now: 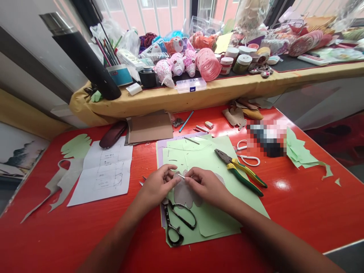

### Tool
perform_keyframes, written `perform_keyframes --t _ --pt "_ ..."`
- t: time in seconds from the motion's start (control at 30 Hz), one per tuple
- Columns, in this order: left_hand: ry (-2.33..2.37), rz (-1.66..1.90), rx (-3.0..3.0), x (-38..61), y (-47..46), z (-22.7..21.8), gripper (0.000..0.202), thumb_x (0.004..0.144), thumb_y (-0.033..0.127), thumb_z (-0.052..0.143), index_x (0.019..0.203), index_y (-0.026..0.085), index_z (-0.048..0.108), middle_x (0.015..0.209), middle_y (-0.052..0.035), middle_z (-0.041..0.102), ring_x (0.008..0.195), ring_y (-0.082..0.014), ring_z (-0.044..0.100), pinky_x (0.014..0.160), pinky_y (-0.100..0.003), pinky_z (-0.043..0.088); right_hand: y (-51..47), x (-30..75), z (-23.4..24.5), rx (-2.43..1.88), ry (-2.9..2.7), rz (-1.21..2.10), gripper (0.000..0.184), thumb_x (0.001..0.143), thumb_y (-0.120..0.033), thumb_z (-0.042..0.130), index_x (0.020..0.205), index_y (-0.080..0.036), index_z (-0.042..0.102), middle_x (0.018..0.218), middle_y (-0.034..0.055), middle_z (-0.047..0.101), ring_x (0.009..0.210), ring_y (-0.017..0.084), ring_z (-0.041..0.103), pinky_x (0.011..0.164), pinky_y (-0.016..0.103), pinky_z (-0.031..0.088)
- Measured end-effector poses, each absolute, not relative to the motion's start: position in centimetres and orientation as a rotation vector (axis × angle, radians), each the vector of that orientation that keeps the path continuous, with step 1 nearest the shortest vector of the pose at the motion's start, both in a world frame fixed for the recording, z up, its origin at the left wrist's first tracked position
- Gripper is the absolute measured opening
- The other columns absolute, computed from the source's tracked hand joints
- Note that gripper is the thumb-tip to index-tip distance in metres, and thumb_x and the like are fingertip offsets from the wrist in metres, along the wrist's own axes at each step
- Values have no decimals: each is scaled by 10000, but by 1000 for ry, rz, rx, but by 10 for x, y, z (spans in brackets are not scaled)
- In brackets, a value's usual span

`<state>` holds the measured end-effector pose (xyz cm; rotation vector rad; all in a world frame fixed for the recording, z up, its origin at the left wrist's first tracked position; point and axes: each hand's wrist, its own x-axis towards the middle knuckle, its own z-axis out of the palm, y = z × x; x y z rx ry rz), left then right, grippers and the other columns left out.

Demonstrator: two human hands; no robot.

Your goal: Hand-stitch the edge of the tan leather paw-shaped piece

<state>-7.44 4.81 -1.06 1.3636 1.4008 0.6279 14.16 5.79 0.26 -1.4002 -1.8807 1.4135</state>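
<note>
Both my hands meet over a grey cut-out shape (183, 194) lying on light green paper sheets (210, 159) on the red table (298, 204). My left hand (159, 184) pinches the top of the grey shape. My right hand (206, 182) pinches a thin short metal wire (181, 176) at the same spot, fingertips nearly touching the left hand's. Black-handled scissors (178, 222) lie just below my hands on the green paper.
Green-and-yellow pliers (241, 172) and white scissors (247, 153) lie right of my hands. A white printed sheet (104, 170), grey and green cut-outs (68, 167), brown cardboard (149, 127) and a dark case (113, 134) lie left. A cluttered shelf (199, 93) runs behind.
</note>
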Motion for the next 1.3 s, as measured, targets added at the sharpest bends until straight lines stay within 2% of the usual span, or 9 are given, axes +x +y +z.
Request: perform_keyframes --t 0.17,0.3,0.47,0.6,0.67,0.83,1.03,1.17,1.3 --pt "1408 647 1395 -72 49 -2 315 839 343 670 1118 197 676 817 -3 632 739 -170 600 661 -278 467 57 154 6 -1327 -1723 1553 234 991 -431 557 941 -218 641 595 -63 514 513 126 468 513 254 349" --pt "1311 779 1164 -65 44 13 433 827 322 674 1245 229 614 702 69 522 546 -105 525 507 -219 397 54 162 5 -1250 -1618 1532 273 991 -488 565 958 -222 614 536 -85 455 444 117 404 471 262 325" --pt "1281 780 993 -62 34 27 341 839 410 717 1118 213 719 837 -43 712 656 -172 677 409 -208 390 47 170 6 -1119 -1545 1478 287 979 -497 595 983 -213 637 531 -78 472 431 113 416 464 260 333" --pt "1227 798 1163 -54 27 37 431 826 366 777 1234 235 734 1157 -111 778 1062 -292 744 707 -317 617 48 178 12 -1102 -1454 1435 300 961 -501 610 967 -202 638 542 -67 507 429 106 420 444 249 328" --pt "1298 868 1281 -49 23 44 373 828 373 792 1173 234 767 1155 -101 785 1108 -297 733 834 -366 631 49 182 15 -1115 -1417 1406 305 958 -504 609 953 -200 631 549 -60 522 431 107 434 436 245 330" --pt "1534 1034 1540 -49 0 73 193 877 400 739 967 239 795 921 -68 772 842 -250 731 600 -319 599 48 186 20 -1050 -1404 1371 289 962 -495 607 945 -207 610 528 -83 471 419 100 421 443 243 328" --pt "1431 893 1990 -63 -17 115 99 903 343 697 895 263 756 1068 -63 703 952 -237 650 811 -333 546 42 185 24 -974 -1443 1399 279 976 -484 607 948 -206 617 541 -80 483 437 101 423 447 239 341" --pt "1364 376 1836 -45 3 90 168 960 359 569 975 246 693 980 -31 718 893 -223 644 758 -315 511 42 184 20 -976 -1473 1382 271 980 -475 608 935 -209 626 515 -82 486 423 99 416 446 237 334" --pt "1364 459 1709 -26 31 43 188 920 382 592 970 217 668 922 -28 703 842 -211 621 710 -305 467 49 185 12 -1026 -1502 1361 273 976 -478 607 932 -209 630 505 -79 496 417 102 425 444 239 332"
